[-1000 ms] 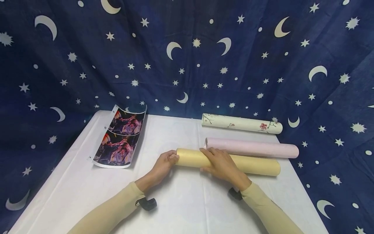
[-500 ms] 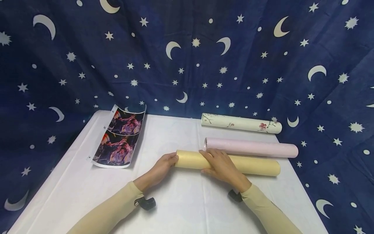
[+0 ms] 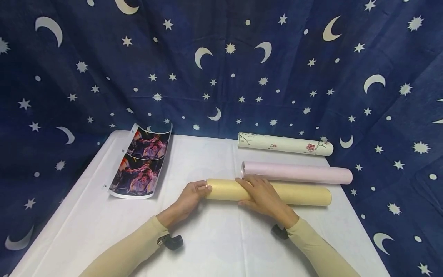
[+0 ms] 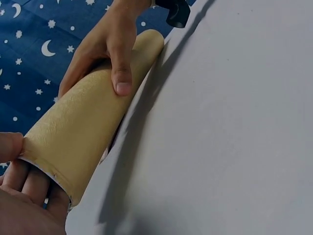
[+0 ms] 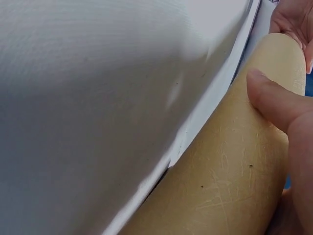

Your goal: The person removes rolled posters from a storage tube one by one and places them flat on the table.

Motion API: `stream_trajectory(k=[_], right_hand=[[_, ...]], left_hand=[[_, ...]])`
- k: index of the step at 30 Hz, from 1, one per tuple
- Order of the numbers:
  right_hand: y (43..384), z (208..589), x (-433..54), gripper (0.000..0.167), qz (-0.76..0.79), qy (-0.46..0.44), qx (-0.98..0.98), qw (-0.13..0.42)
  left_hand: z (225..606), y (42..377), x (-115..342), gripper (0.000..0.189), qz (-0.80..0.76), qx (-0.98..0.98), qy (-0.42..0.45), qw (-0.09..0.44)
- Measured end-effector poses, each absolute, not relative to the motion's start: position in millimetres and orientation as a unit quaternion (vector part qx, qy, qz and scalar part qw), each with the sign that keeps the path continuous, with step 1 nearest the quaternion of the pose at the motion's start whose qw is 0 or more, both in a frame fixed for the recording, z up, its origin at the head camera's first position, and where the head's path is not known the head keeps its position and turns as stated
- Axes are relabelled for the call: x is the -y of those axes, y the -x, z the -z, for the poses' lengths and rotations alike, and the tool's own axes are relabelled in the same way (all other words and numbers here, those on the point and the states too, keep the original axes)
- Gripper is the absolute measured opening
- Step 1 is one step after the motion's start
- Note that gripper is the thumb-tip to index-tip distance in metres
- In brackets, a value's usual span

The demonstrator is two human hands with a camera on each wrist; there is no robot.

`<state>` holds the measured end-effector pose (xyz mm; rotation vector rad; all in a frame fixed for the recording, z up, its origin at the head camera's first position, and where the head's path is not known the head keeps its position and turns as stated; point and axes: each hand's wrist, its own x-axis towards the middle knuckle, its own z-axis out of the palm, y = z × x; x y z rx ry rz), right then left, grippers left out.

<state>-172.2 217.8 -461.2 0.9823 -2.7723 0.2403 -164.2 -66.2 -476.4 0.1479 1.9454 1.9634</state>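
Note:
A yellow wallpaper roll (image 3: 301, 194) lies crosswise on the white table, running rightward from my left hand. My left hand (image 3: 190, 197) pinches the rim at its left end. In the left wrist view the fingers (image 4: 36, 186) reach inside the roll's hollow end, while the thumb (image 4: 10, 146) presses the outside near the edge. My right hand (image 3: 263, 196) grips the roll left of its middle, palm down. Its thumb (image 5: 274, 98) lies along the near side and its other fingers go over the far side. Right behind is a pink roll (image 3: 301, 172), its left end close to my right fingers.
Farther back lies a cream roll with red flowers and branches (image 3: 285, 144). At the back left, a curling printed sheet with two dark pictures (image 3: 142, 165) rests on the table (image 3: 214, 238). A dark blue cloth with moons and stars (image 3: 221, 84) hangs behind and beside the table.
Both hands keep almost the same places on the yellow roll. Its left end has shifted very slightly left with my left hand, and the whole view has drifted a little.

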Motion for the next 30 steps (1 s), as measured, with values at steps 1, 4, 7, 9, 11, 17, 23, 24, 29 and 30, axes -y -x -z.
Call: stream_trajectory(k=[1, 4, 7, 9, 11, 17, 23, 24, 29, 30], right_hand=[[172, 461, -218, 0.076, -0.082, -0.331, 0.935, 0.094], [172, 461, -218, 0.078, -0.084, -0.327, 0.937, 0.093], [172, 462, -218, 0.078, -0.083, -0.322, 0.938, 0.093], [173, 462, -218, 0.078, -0.082, -0.321, 0.939, 0.094], [174, 462, -217, 0.078, -0.079, -0.32, 0.94, 0.091], [175, 460, -216, 0.082, -0.06, -0.321, 0.942, 0.08], [173, 457, -219, 0.083, -0.058, -0.323, 0.94, 0.094], [172, 456, -219, 0.083, -0.06, -0.324, 0.939, 0.097], [172, 456, -218, 0.081, -0.063, -0.328, 0.938, 0.098], [172, 456, -217, 0.081, -0.063, -0.327, 0.938, 0.097]], left_hand=[[476, 164, 67, 0.04, -0.699, -0.689, -0.05, 0.185], [476, 165, 68, 0.039, -0.702, -0.688, -0.04, 0.177], [475, 166, 69, 0.037, -0.7, -0.693, -0.027, 0.168], [475, 166, 70, 0.037, -0.699, -0.696, -0.021, 0.165], [475, 166, 70, 0.036, -0.697, -0.699, -0.019, 0.161], [481, 166, 72, 0.035, -0.689, -0.71, -0.013, 0.142], [480, 162, 77, 0.029, -0.692, -0.713, -0.006, 0.117], [479, 162, 77, 0.029, -0.692, -0.712, -0.006, 0.114], [476, 160, 80, 0.028, -0.686, -0.719, -0.003, 0.107], [476, 160, 80, 0.028, -0.686, -0.72, -0.003, 0.107]])
